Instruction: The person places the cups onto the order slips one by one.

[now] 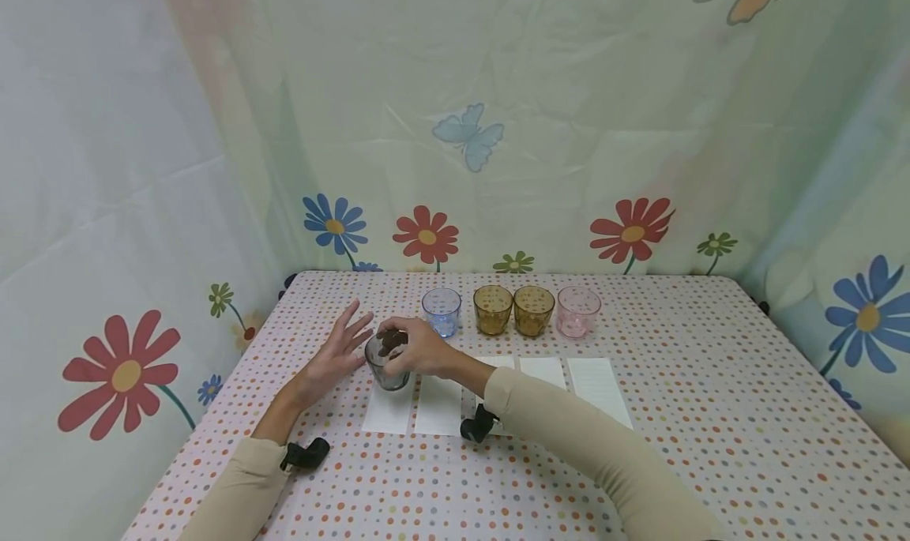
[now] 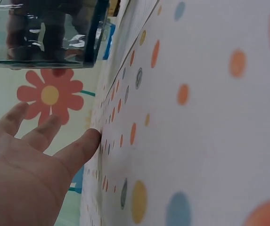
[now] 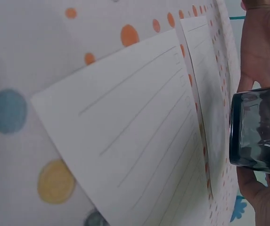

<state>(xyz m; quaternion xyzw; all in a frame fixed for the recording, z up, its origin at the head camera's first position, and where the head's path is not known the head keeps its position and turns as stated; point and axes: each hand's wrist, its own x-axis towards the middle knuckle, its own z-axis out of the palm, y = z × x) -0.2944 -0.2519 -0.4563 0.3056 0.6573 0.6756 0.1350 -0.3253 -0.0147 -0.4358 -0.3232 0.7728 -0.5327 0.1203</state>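
Note:
In the head view my right hand point(image 1: 421, 350) grips a grey glass tumbler point(image 1: 387, 377) from above, fingers and thumb at its rim. The tumbler is upright with a slight tilt and overlaps the far end of the leftmost white lined paper point(image 1: 388, 413). My left hand point(image 1: 334, 361) is just left of the tumbler, fingers spread and holding nothing. In the left wrist view the left hand point(image 2: 28, 165) reaches out below the tumbler point(image 2: 47, 35) in the frame. The right wrist view has the tumbler point(image 3: 259, 132) at the right edge, close to the left palm.
Behind the papers stand a blue glass point(image 1: 441, 312), two amber glasses point(image 1: 493, 310) and a pink glass point(image 1: 579, 312) in a row. More lined papers point(image 1: 597, 383) lie side by side on the dotted tablecloth point(image 1: 711, 415). A flowered curtain point(image 1: 540, 170) hangs around the table.

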